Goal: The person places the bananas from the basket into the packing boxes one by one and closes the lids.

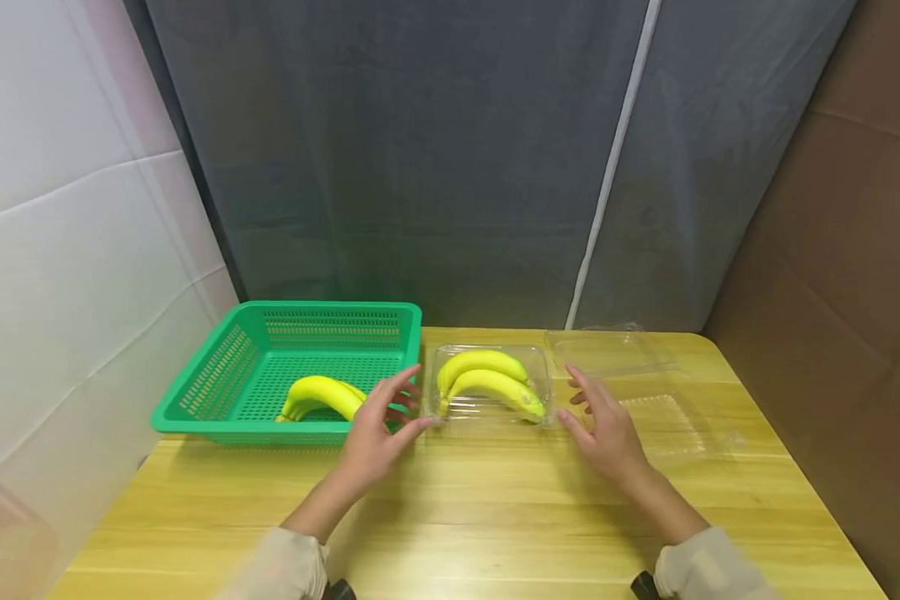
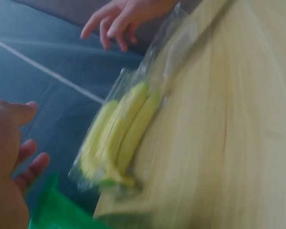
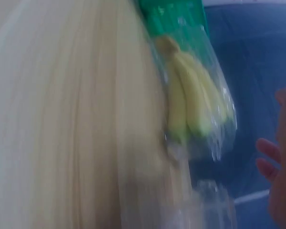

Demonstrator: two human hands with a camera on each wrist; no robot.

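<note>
A clear plastic clamshell box (image 1: 487, 421) sits on the table with a bunch of yellow bananas (image 1: 495, 385) inside. Clear plastic also passes over the bananas (image 2: 119, 133) in the left wrist view. My left hand (image 1: 375, 429) hovers by the box's left side, fingers apart and thumb toward the near left corner; whether the thumb touches it, I cannot tell. On the other side, my right hand (image 1: 606, 429) is held just off the box with loosely bent fingers. Neither hand holds anything. Both wrist views are blurred.
A green plastic basket (image 1: 285, 427) stands at the left, with more bananas (image 1: 322, 396) in it, partly behind my left hand. An open, vacant clear plastic box (image 1: 663, 425) lies at the right, its lid (image 1: 607, 352) toward the back. A grey curtain (image 1: 420, 167) hangs behind the table.
</note>
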